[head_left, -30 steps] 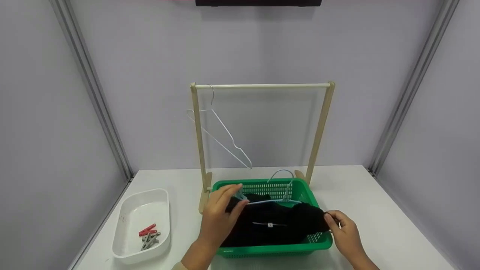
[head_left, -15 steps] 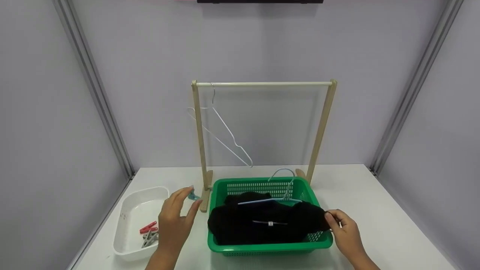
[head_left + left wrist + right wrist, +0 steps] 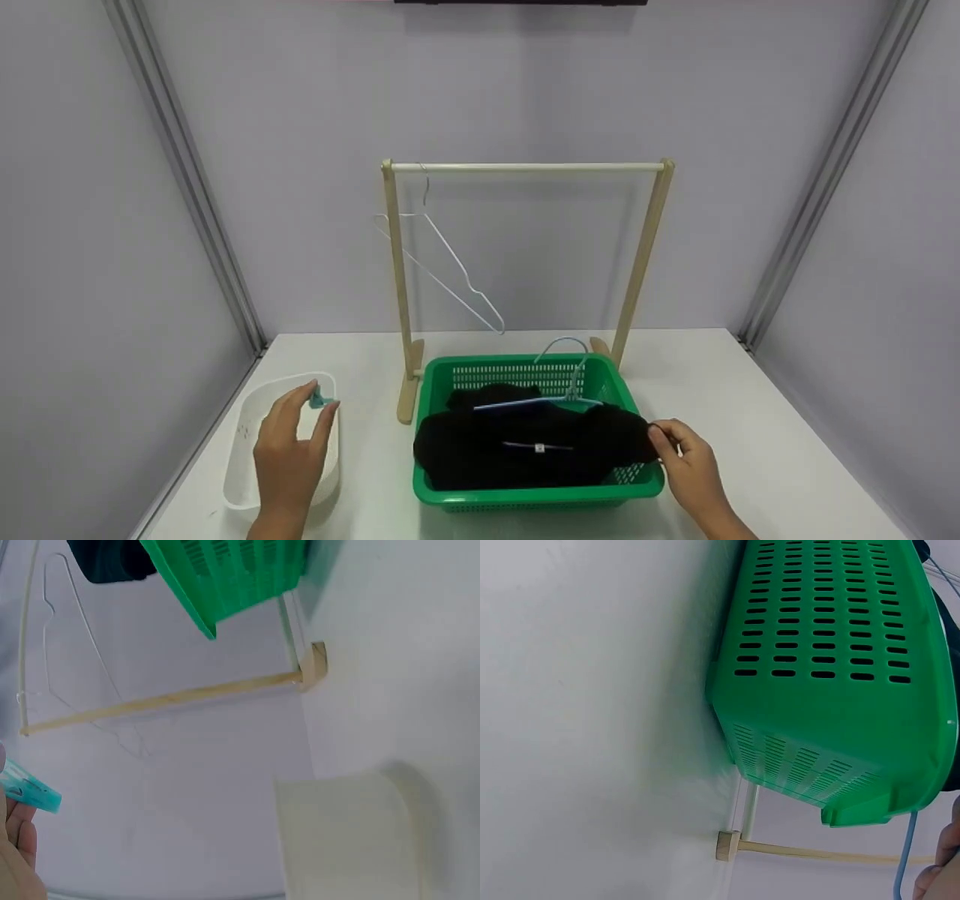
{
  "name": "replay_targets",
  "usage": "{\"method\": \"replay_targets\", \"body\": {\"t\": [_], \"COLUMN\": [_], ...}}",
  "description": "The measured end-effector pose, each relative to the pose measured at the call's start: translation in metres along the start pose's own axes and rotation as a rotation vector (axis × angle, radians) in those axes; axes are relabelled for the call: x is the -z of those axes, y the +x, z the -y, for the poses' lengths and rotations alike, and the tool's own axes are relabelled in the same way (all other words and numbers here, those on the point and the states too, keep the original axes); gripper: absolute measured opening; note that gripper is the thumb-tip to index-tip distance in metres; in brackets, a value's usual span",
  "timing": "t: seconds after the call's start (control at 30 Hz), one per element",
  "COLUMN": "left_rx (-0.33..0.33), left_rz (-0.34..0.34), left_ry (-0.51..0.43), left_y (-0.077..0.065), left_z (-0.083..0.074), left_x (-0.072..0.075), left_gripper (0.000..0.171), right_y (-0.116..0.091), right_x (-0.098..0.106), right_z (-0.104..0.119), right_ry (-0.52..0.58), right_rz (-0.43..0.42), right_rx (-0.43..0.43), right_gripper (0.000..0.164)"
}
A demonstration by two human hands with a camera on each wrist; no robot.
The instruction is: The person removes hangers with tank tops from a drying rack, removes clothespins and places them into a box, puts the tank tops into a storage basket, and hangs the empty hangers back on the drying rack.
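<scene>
My left hand [image 3: 287, 454] pinches a teal clothespin [image 3: 319, 398] between thumb and fingertips, over the white tub [image 3: 241, 450] in the head view. The same clothespin [image 3: 31, 790] shows at the left edge of the left wrist view. With thumb and forefinger my right hand [image 3: 691, 466] pinches the right end of a black garment [image 3: 517, 466]. This garment lies bunched in a green basket [image 3: 536, 495] and spills over its left rim. A light blue hanger [image 3: 517, 403] sits on the garment, its hook [image 3: 564, 340] standing up near the basket's back rim.
Behind the basket stands a wooden rack [image 3: 645, 255] with a pale rail [image 3: 529, 168]. From the rail's left end hangs a white wire hanger [image 3: 450, 259]. All this stands on a white table [image 3: 757, 420], with grey walls [image 3: 862, 300] on both sides.
My left hand has moved left, away from the garment, carrying the teal clothespin to above the white tub. The red and grey clothespins there are now hidden. My right hand keeps its place.
</scene>
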State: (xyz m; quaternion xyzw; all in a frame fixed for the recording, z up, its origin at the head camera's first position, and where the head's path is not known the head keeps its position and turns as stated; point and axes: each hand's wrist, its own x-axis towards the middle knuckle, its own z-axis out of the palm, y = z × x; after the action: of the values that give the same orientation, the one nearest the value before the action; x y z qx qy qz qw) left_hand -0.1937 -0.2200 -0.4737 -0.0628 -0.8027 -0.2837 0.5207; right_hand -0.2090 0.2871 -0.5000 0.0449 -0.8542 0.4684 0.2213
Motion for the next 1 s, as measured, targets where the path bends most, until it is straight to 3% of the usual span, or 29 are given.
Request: {"method": "replay_targets", "body": {"t": [0.17,0.47,0.8,1.0], "left_rx": [0.094,0.214,0.414,0.537], "left_rz": [-0.013,0.036,0.124,0.201], "left_ry": [0.03,0.102,0.163,0.222], "left_y": [-0.008,-0.028,-0.045,-0.045], "left_z": [0.016,0.043,0.062,0.069], "left_x": [0.003,0.002,0.004,0.003], "left_gripper": [0.047,0.045,0.04,0.04], "right_y": [0.001,0.001,-0.001,0.0], "right_x": [0.0,0.0,-0.002,-0.002], "right_z": [0.0,-0.001,0.0,-0.002], "right_ry": [0.003,-0.008,0.005,0.022], "right_rz": [-0.001,0.007,-0.011,-0.026], "right_rx": [0.005,-0.002,0.01,0.032], "right_gripper": [0.015,0.016,0.014,0.012]}}
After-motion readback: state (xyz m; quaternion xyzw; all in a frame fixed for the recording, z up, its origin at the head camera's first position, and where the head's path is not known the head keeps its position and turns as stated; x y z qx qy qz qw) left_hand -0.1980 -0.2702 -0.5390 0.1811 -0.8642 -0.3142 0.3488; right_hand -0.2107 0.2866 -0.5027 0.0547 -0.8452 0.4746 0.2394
